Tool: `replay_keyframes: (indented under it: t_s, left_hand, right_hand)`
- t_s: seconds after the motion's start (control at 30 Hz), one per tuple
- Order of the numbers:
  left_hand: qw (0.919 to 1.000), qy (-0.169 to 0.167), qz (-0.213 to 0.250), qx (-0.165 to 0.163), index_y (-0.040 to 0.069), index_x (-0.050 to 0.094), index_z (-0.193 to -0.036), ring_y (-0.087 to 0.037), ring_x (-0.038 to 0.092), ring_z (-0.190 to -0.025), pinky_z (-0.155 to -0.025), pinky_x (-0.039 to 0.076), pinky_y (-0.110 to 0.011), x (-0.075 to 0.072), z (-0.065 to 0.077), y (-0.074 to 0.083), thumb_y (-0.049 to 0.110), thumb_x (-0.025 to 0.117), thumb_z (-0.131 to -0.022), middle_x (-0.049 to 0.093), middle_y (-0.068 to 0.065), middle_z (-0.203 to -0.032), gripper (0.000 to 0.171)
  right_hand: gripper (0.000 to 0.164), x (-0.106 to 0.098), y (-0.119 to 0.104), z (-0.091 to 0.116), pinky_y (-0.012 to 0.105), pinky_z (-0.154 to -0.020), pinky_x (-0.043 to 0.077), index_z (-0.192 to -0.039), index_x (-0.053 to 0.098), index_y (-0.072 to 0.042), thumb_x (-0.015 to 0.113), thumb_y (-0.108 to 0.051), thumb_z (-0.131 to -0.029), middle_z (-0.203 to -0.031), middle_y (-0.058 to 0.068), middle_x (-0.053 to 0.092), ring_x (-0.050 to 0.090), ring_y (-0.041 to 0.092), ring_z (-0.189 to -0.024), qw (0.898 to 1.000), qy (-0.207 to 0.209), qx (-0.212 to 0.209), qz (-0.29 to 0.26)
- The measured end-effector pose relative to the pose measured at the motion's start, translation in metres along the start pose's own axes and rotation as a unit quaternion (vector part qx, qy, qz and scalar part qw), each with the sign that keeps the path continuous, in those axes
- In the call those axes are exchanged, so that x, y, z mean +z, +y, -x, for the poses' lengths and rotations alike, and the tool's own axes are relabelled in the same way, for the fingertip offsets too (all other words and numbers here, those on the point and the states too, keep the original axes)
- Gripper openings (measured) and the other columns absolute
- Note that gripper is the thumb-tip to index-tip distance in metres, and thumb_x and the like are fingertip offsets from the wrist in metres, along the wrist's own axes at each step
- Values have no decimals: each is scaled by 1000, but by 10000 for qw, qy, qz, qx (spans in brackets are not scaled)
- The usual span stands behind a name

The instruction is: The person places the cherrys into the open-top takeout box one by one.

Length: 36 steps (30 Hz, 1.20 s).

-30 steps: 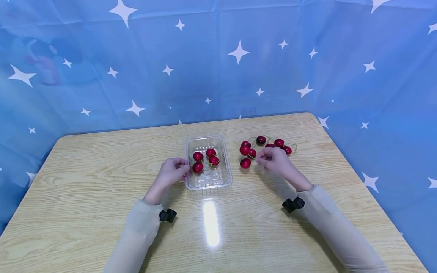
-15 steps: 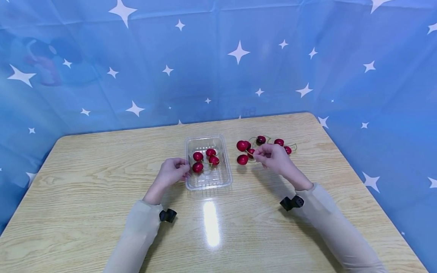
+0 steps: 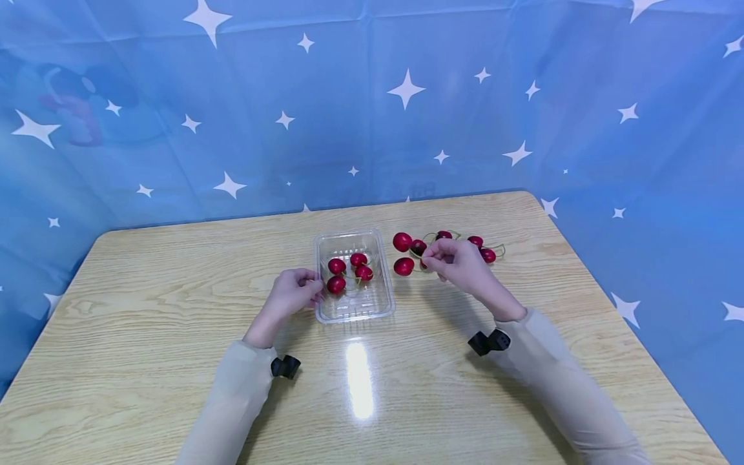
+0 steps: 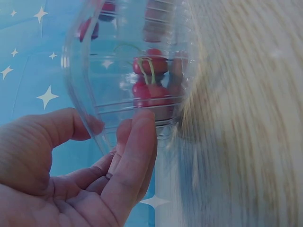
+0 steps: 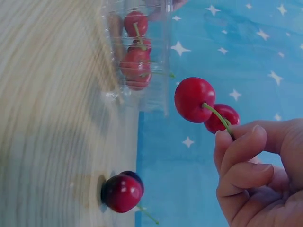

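Note:
My left hand (image 3: 292,294) pinches the left wall of a clear plastic container (image 3: 380,309), thumb at the rim and fingers against the outside, as the left wrist view shows. Several red cherries (image 3: 336,285) with green stems lie inside it. Just right of the container, my right hand (image 3: 459,263) pinches a pair of cherries by their stems (image 5: 216,115) between thumb and fingertips. One held cherry (image 5: 194,100) hangs in front of the other (image 5: 229,115), both raised above the table. Behind and beneath that hand lie more cherries (image 3: 418,247), partly hidden by it.
Loose cherries (image 3: 487,256) with stems lie on the wooden table (image 3: 174,290) to the right of the right hand. A blue cloth (image 3: 325,84) with white stars hangs behind the table. Small black cameras (image 3: 286,367) sit on both wrists.
My right hand has lifted the two cherries by their stems and moved them left and upward in the view, toward the container. The left hand and container have stayed in place.

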<state>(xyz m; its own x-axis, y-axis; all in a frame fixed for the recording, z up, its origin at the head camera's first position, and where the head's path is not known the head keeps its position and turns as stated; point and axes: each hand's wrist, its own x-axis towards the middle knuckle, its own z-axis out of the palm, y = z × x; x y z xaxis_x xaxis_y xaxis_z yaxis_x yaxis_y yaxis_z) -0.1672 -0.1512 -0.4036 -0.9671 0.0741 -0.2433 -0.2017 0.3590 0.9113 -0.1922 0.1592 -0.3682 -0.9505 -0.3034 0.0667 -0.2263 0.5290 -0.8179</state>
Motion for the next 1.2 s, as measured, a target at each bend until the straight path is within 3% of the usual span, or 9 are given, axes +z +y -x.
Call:
replay_keyframes:
  t_s: [0.2,0.43,0.77,1.2]
  left_hand:
    - [10000,-1,8,1,-13,57,-108,-13,61,-67,-65,58,-31,0,-1,0,2,52,-90,63,-22,-88,25]
    - [10000,12,-14,-68,-11,59,-107,-14,61,-67,-67,58,-31,0,-1,1,3,52,-90,63,-22,-89,23]
    - [10000,-17,-47,-28,-12,58,-108,-14,61,-68,-68,59,-32,0,-1,2,3,52,-90,63,-21,-88,24]
    - [10000,-23,9,-58,-12,57,-109,-14,61,-68,-67,58,-31,0,1,2,3,52,-91,63,-23,-90,24]
  right_hand:
    - [10,3,-7,-3,22,-44,41,-91,64,1,63,-9,-89,-73,8,59,50,17,-54,10000,-11,6,-88]
    - [8,7,-12,-7,22,-45,40,-91,65,1,63,-6,-89,-76,20,60,49,16,-51,9996,1,-192,-222]
    - [7,18,-23,-14,21,-44,41,-91,65,2,63,-4,-88,-72,7,59,50,15,-52,9984,-126,-202,-520]
    - [7,41,-28,-19,20,-44,40,-88,65,4,62,-1,-87,-74,18,60,48,12,-50,9940,-535,-378,-879]
